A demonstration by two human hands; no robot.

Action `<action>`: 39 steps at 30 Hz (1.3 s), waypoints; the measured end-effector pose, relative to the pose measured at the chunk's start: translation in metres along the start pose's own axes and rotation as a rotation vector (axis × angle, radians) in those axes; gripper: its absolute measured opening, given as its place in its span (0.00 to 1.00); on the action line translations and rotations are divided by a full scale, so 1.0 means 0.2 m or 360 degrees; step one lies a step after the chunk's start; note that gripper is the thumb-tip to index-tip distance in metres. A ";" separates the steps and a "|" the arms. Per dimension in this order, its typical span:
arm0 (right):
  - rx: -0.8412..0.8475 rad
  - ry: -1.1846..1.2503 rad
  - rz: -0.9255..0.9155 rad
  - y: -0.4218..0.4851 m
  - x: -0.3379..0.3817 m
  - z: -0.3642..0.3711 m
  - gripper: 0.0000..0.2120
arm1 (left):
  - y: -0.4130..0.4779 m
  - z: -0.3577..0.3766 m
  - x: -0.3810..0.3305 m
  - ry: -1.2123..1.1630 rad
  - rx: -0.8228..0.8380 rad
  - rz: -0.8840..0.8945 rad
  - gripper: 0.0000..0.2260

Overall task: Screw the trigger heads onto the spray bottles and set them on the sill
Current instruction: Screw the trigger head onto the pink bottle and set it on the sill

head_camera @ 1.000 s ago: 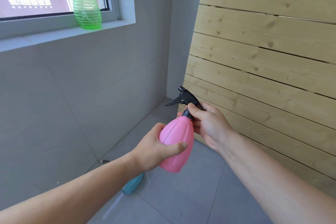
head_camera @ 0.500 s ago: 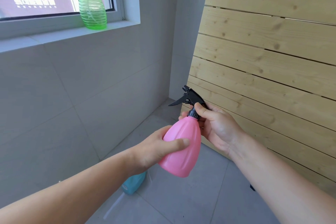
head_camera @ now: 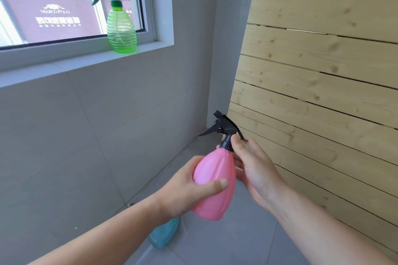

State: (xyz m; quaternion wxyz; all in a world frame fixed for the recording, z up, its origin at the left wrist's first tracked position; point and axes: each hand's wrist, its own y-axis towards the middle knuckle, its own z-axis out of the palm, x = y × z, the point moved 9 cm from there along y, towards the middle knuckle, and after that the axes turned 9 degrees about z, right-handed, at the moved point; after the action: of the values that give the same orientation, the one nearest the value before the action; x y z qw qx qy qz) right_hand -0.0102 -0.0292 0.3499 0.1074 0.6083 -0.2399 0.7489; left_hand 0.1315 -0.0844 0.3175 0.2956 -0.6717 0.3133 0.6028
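A pink spray bottle (head_camera: 213,180) is held in the air at centre, tilted slightly right. My left hand (head_camera: 185,189) wraps its body from the left, thumb across the front. A black trigger head (head_camera: 224,128) sits on its neck, nozzle pointing left. My right hand (head_camera: 252,170) pinches the black collar under the head with thumb and fingers. A green ribbed spray bottle (head_camera: 121,28) with a white and green trigger head stands upright on the grey window sill (head_camera: 71,64) at upper left.
A light blue bottle (head_camera: 164,234) lies on the grey tiled floor below my left forearm, partly hidden. A slatted pine panel (head_camera: 323,82) leans along the right side. The grey tiled wall runs under the sill to the corner.
The view has tilted up and right, showing more of the sill and the green bottle. The pink bottle stays in both hands; my right thumb has shifted on the collar.
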 end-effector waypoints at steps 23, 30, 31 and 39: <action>0.0479 -0.0591 -0.0595 0.19 0.53 0.94 0.28 | 0.00 -0.97 -0.70 0.0051 -0.0463 0.0467 0.20; 0.0519 -0.0761 -0.0748 0.50 0.79 1.39 0.30 | 0.08 -1.45 -0.86 0.0169 -0.0808 0.0442 0.23; 0.0515 -0.0753 -0.0763 0.54 0.81 1.44 0.31 | 0.10 -1.51 -0.88 0.0184 -0.0857 0.0432 0.24; 0.0438 -0.0707 -0.0839 0.78 0.92 1.63 0.31 | 0.24 -1.79 -1.00 0.0353 -0.0931 0.0362 0.19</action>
State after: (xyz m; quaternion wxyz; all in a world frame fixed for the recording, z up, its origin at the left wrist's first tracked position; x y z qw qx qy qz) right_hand 0.1555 -0.3487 0.5393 0.1590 0.8057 0.0105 0.5705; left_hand 0.3022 -0.3792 0.5502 -0.0148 -0.7503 0.2301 0.6195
